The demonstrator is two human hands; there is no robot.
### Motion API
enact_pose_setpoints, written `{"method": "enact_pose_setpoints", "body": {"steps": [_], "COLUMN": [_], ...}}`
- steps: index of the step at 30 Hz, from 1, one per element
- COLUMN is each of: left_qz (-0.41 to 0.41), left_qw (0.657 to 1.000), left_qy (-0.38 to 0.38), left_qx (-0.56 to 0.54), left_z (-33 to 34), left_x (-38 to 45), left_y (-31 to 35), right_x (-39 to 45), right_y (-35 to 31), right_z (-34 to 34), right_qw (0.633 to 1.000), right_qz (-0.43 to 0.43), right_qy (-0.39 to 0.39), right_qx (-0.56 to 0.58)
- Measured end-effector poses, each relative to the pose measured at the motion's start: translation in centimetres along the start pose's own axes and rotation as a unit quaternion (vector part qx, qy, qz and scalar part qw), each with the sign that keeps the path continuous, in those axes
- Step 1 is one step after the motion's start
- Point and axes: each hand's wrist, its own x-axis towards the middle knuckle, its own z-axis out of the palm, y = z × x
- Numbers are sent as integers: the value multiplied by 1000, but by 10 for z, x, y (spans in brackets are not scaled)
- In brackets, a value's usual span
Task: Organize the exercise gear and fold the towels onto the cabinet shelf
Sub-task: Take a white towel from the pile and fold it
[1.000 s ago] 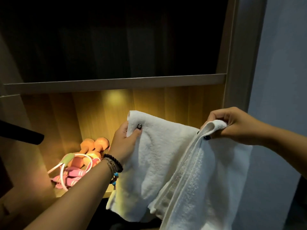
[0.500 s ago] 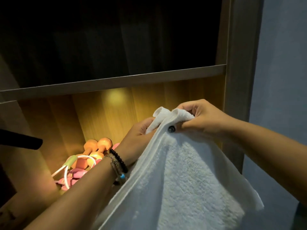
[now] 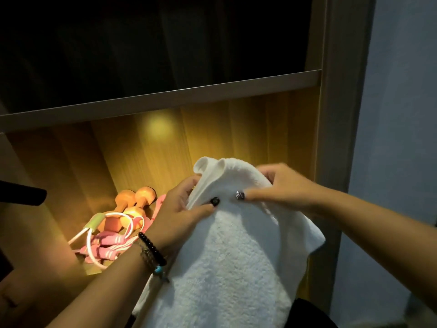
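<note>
Both hands meet at the top edge of a white towel (image 3: 227, 252), which is held up in front of the lit cabinet shelf (image 3: 151, 104) and hangs down from the grip toward the bottom of the view. The left hand (image 3: 179, 214) pinches the towel's upper edge, its thumb pressed flat on the near face of the cloth and its fingers (image 3: 189, 183) curled in behind the fold. The right hand (image 3: 283, 188) grips the same bunched edge just beside it, thumb on the front, fingers wrapped over the top, so the two thumbs lie close together without quite touching. Above the grip, a doubled corner of the towel pokes up in two small rounded flaps. The left wrist wears a black bead bracelet (image 3: 152, 248) and a thinner band with a blue bead. Inside the lower compartment, at the left and behind the left forearm, orange dumbbells (image 3: 132, 204) lie against the wooden back panel, with a pink jump rope (image 3: 104, 247) coiled in front of them and touching them; its white cord loops over the heap, and one green-tipped handle sticks out to the left. The compartment above is too dark to tell what it holds. A grey wall (image 3: 399, 138) stands to the right of the cabinet frame.
</note>
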Motion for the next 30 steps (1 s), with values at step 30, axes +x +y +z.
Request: {"method": "enact_pose_setpoints", "body": {"steps": [30], "left_qz": [-287], "left_qw": [956], "left_qy": [-20], "left_qx": [50], "left_z": [-125], "left_x": [-23], "left_y": [38], "right_x": [28], "right_y": [-51], "right_z": [-63], "right_qw": [957], "right_qz": [128], "right_qy": [22], "right_qx": [-259]}}
